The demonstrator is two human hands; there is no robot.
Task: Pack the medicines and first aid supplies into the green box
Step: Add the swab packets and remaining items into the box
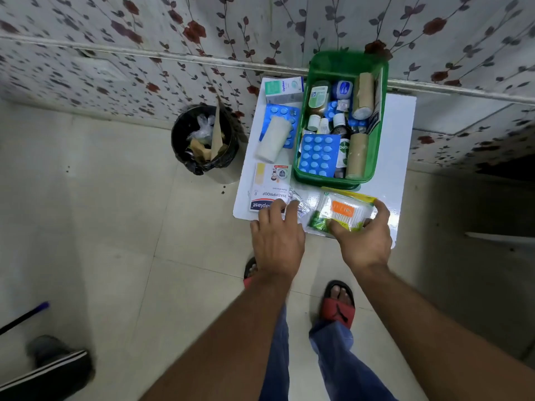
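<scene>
The green box point(373, 157) stands on a small white table point(396, 157), filled with bottles, blue pill strips and tan bandage rolls. My right hand point(363, 235) grips a clear packet of cotton swabs point(344, 212) at the table's near edge. My left hand point(276, 233) rests with spread fingers on the near end of a plaster packet point(272, 183), next to a small silver foil strip point(299, 202). To the left of the box lie a white bandage roll point(273, 138) on a blue pill strip point(279, 111) and a white-green carton point(283, 89).
A black waste bin point(204, 140) with rubbish stands on the floor left of the table. A flowered wall runs behind. My sandalled feet point(338, 303) are below the table's edge. Another person's dark shoe point(49, 369) shows at the bottom left.
</scene>
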